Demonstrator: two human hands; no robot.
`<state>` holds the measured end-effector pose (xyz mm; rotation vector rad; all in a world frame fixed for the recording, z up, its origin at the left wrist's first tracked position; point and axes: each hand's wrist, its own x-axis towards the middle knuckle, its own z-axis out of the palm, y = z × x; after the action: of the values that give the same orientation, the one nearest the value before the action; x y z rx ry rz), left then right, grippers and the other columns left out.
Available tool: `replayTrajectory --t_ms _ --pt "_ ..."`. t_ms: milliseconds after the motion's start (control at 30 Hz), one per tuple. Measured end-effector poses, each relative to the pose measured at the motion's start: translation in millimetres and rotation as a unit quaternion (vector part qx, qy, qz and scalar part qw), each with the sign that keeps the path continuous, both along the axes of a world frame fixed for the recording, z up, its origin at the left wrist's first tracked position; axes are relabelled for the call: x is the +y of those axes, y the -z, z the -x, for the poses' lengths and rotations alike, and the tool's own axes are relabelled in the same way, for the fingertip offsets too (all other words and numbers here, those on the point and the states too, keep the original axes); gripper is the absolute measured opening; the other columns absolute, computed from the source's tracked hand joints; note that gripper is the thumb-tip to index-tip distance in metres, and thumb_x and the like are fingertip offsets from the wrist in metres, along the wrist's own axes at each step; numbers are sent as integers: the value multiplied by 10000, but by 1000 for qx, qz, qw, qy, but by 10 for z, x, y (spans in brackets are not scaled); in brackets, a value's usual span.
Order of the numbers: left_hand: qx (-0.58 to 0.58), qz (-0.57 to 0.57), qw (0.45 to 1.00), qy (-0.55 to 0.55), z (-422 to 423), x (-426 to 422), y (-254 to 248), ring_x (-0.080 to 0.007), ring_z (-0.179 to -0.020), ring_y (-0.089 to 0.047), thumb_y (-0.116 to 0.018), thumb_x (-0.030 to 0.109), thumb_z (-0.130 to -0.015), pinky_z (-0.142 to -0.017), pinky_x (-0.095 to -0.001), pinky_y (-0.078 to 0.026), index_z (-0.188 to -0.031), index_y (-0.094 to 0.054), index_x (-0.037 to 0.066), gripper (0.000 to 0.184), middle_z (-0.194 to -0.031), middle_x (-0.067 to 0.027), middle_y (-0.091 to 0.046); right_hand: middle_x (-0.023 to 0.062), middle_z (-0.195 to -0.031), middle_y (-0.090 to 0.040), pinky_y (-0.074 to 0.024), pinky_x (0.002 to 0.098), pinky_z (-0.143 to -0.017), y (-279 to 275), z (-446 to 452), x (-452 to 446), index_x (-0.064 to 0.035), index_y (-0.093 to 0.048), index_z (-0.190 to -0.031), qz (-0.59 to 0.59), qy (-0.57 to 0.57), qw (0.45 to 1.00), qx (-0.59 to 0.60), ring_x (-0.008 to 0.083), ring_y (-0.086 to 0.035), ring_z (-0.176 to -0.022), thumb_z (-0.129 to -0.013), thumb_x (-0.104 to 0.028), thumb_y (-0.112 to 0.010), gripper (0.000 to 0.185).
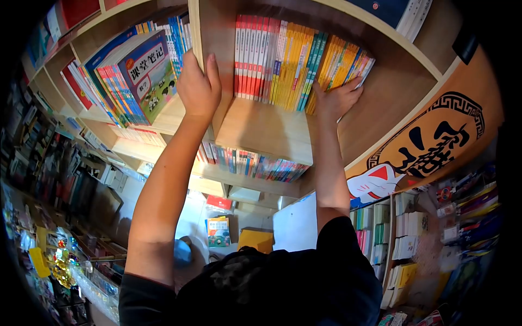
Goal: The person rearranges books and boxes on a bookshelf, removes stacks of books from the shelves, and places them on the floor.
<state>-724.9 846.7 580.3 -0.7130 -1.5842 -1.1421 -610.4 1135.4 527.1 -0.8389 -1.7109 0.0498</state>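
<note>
My left hand (200,87) is at the front edge of the upright shelf divider (194,27), thumb on the right side and the other fingers round the left. In the compartment to the right stands a row of upright books: red-and-white books (251,60) at the left, yellow books (293,60) and a few teal books (314,70) further along. My right hand (338,100) is at the row's right end, with its thumb and fingers spanning the lower part of another group of yellow books (336,62), which leans slightly.
Left of the divider, a workbook with a panda cover (149,76) fronts a stack of books. A lower shelf holds more books (253,164). Books (218,231) and a yellow-brown box (255,240) lie on the floor. An orange sign (435,130) flanks the shelf at right.
</note>
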Motion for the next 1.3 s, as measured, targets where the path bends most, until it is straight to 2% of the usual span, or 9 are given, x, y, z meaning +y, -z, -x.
replayTrajectory --t_ms 200,300,367,567,667,800,900,1100,1300 --pt "-22 14 999 -23 2 -1 20 -448 -670 -614 -598 236 -960 -577 -500 -474 -1028 -521 17 242 -772 -222 -631 370 -1418 -265 -353 504 -1059 -167 -23 61 57 -91 -1519 36 -20 998 -44 493 -392 -1221 -560 -454 -929 1373" --pt "-89 23 995 -22 -33 -7 3 -458 -769 -628 -567 275 -982 -677 -481 -494 -1056 -515 25 266 -871 -230 -665 356 -1407 -273 -373 489 -1036 -190 55 105 65 -67 -1520 64 8 996 -69 476 -411 -1177 -535 -462 -935 1415" --pt "-34 7 999 -16 -36 3 -2 -458 -659 -607 -593 267 -965 -569 -510 -468 -1039 -499 16 277 -757 -226 -631 348 -1402 -277 -385 483 -1022 -171 48 125 69 -53 -1520 70 29 994 -84 463 -420 -1155 -525 -463 -938 1433" --pt "-45 23 998 -34 -5 1 13 -463 -715 -615 -591 256 -961 -622 -522 -480 -1074 -525 12 277 -796 -240 -638 241 -1288 -386 -395 460 -1016 -321 -35 -65 -18 -111 -1534 118 43 990 -69 402 -439 -1147 -533 -441 -939 1367" --pt "-57 27 998 -29 -23 -7 6 -459 -771 -621 -588 241 -958 -657 -518 -485 -1079 -547 11 263 -858 -247 -642 268 -1316 -381 -381 475 -1037 -401 -48 -99 -37 -111 -1543 164 34 983 -77 416 -428 -1179 -533 -431 -938 1363" --pt "-57 16 998 -10 -54 -13 -4 -492 -747 -603 -572 243 -976 -639 -526 -477 -1030 -510 9 247 -834 -266 -627 303 -1366 -350 -356 491 -1066 -322 -84 -108 -43 -111 -1546 122 18 991 -51 439 -403 -1221 -546 -413 -932 1346" --pt "-69 27 997 -11 -69 -16 -31 -446 -784 -619 -580 206 -953 -669 -513 -487 -1117 -560 12 254 -881 -236 -640 345 -1364 -325 -324 500 -1097 -280 -162 -211 -30 -85 -1548 107 -6 994 -18 490 -365 -1243 -560 -342 -891 1313" --pt "-66 29 997 -22 -42 1 2 -443 -788 -621 -577 205 -957 -673 -508 -490 -1127 -554 5 264 -888 -231 -644 333 -1412 -304 -309 509 -1103 -275 -567 -628 -40 -112 -1549 111 -31 993 20 483 -345 -1278 -520 -281 -934 1339" --pt "-60 15 998 -5 -31 8 -11 -463 -789 -626 -569 227 -973 -666 -509 -492 -1139 -527 2 282 -889 -250 -653 343 -1422 -286 -295 507 -1108 -235 -852 -900 -29 -106 -1548 95 -13 995 14 488 -337 -1287 -508 -306 -936 1359"
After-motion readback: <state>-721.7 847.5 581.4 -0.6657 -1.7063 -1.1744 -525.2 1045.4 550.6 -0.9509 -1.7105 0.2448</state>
